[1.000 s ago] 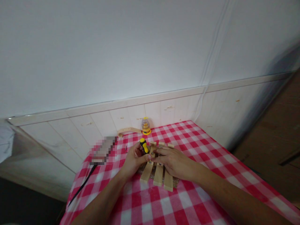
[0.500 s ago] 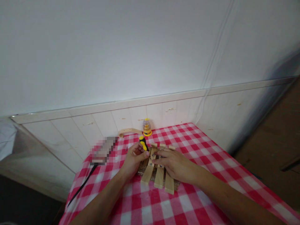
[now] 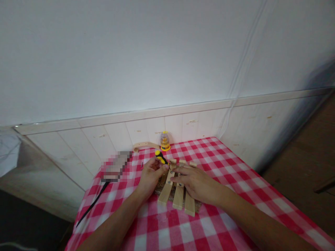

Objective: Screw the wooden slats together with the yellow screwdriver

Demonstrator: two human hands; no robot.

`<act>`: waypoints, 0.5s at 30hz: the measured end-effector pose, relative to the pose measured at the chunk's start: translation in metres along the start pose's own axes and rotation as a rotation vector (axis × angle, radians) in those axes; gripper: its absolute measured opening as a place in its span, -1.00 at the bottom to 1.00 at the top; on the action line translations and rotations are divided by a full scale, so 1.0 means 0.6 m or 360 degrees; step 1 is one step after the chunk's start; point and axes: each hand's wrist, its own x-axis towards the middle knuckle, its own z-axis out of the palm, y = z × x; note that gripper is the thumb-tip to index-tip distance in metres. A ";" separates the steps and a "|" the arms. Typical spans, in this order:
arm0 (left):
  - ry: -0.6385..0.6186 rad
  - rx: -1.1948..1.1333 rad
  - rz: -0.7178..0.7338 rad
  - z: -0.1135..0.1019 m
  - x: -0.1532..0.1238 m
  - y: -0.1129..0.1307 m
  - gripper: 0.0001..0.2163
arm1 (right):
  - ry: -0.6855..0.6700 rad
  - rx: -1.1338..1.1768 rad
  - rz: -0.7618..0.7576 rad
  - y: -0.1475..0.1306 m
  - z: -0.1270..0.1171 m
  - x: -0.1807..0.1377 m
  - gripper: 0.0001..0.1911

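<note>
holding tilted screwdriver point(image 3: 161, 157) in left fingers point(image 3: 162, 169), wooden slats point(image 3: 178, 197) under right fingers point(image 3: 181, 170)

Screwdriver point(image 3: 161, 157): tip was not discernible beside the left hand point(image 3: 150, 177). Slats point(image 3: 178, 198): middles were partly covered by the right hand point(image 3: 196, 183). Flat object point(image 3: 115, 168): was pixelated beyond identification. Item point(image 3: 142, 164) on cloth point(image 3: 222, 225): was too small to name. Tub point(image 3: 165, 142): contents were too fine to tell. Paper point(image 3: 7, 153): was cut by the left edge. Forearms point(image 3: 115, 218), cloth: were cut by the bottom edge.
</note>
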 end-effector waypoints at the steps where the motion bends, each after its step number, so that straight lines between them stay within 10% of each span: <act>1: -0.0015 -0.0004 0.0000 0.000 0.000 0.000 -0.53 | -0.0004 0.0006 -0.0004 0.000 0.000 0.000 -0.52; 15: -0.0077 -0.0069 0.0046 -0.003 0.006 -0.012 -0.60 | 0.0042 0.0032 -0.0091 0.006 0.001 0.001 -0.50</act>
